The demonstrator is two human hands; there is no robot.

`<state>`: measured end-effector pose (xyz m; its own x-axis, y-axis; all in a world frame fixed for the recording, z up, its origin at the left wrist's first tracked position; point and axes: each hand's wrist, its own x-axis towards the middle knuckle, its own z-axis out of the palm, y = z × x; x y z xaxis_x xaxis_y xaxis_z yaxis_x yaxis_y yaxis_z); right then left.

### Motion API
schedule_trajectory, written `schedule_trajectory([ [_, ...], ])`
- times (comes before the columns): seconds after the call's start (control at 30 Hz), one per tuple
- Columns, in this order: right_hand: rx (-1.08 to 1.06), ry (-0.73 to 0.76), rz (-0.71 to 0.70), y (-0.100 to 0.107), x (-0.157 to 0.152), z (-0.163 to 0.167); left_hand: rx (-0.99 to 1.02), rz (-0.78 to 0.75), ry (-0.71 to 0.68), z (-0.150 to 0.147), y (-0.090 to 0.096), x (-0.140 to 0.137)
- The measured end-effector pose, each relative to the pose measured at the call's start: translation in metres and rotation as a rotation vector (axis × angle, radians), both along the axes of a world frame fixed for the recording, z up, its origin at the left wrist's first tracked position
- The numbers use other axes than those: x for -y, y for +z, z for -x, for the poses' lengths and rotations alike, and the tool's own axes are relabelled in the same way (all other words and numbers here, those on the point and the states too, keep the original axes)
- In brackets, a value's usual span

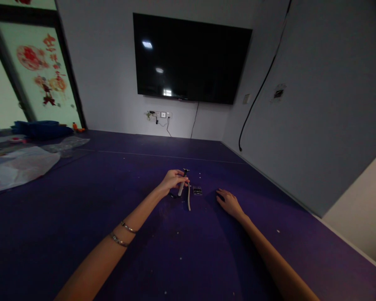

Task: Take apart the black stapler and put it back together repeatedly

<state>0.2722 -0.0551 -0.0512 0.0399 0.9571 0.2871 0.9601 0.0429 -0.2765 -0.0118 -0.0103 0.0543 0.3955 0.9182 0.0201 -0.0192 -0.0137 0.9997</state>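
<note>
My left hand (173, 180) is closed, its thumb and fingers pinching a slim, pale-handled tool (181, 189) with a small dark T-shaped head at the top. The tool stands nearly upright over the purple tabletop (138, 259); its exact kind is too small to tell. Just right of it is a thin, slightly curved beige strip (189, 200), close to my fingertips; I cannot tell if they touch it. A dark cord-like piece (173, 195) shows below my left hand. Right of the strip lies a small dark rectangular piece (197, 190). My right hand (230, 203) rests on the tabletop, holding nothing, fingers stretched out.
Clear plastic sheeting (25, 165) and a dark blue folded cloth (44, 129) lie at the far left. Small pale specks dot the surface. A black cable (259, 92) hangs down the right wall. A television (191, 58) hangs above wall sockets (163, 115).
</note>
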Motion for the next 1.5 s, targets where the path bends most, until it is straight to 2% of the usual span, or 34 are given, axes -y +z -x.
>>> schedule_trajectory([
  [0.13, -0.093, -0.064, 0.011, 0.019, -0.003, 0.018, 0.011, -0.008, 0.001, 0.002, 0.001, -0.002],
  [0.23, -0.108, -0.065, -0.012, 0.039, -0.003, 0.054, 0.009, -0.029, 0.019, 0.003, 0.002, -0.003],
  [0.33, -0.046, -0.071, 0.084, 0.051, -0.001, 0.099, 0.003, -0.054, 0.033, 0.003, 0.003, -0.002],
  [0.47, 0.052, -0.059, 0.175, 0.053, -0.004, 0.142, 0.028, -0.074, 0.018, 0.004, 0.003, -0.002],
  [0.6, 0.082, -0.071, 0.219, 0.047, -0.010, 0.155, 0.068, -0.093, -0.015, 0.004, 0.001, -0.001],
  [0.77, 0.058, -0.060, 0.238, 0.045, -0.011, 0.147, 0.109, -0.132, -0.085, 0.007, -0.002, 0.002],
  [0.87, -0.012, -0.045, 0.202, 0.050, -0.009, 0.132, 0.120, -0.172, -0.104, 0.010, -0.004, 0.004],
  [1.03, -0.351, 0.092, 0.166, 0.063, -0.013, 0.098, 0.087, -0.233, -0.091, 0.014, -0.008, 0.003],
  [1.13, -0.489, 0.193, 0.053, 0.072, -0.016, 0.079, 0.066, -0.262, -0.099, 0.016, -0.012, 0.001],
  [1.27, -0.507, 0.271, -0.080, 0.086, -0.013, 0.059, 0.060, -0.281, -0.094, 0.018, -0.016, -0.001],
  [1.5, -0.549, 0.346, -0.053, 0.108, 0.004, 0.048, 0.062, -0.279, -0.090, 0.018, -0.016, 0.002],
])
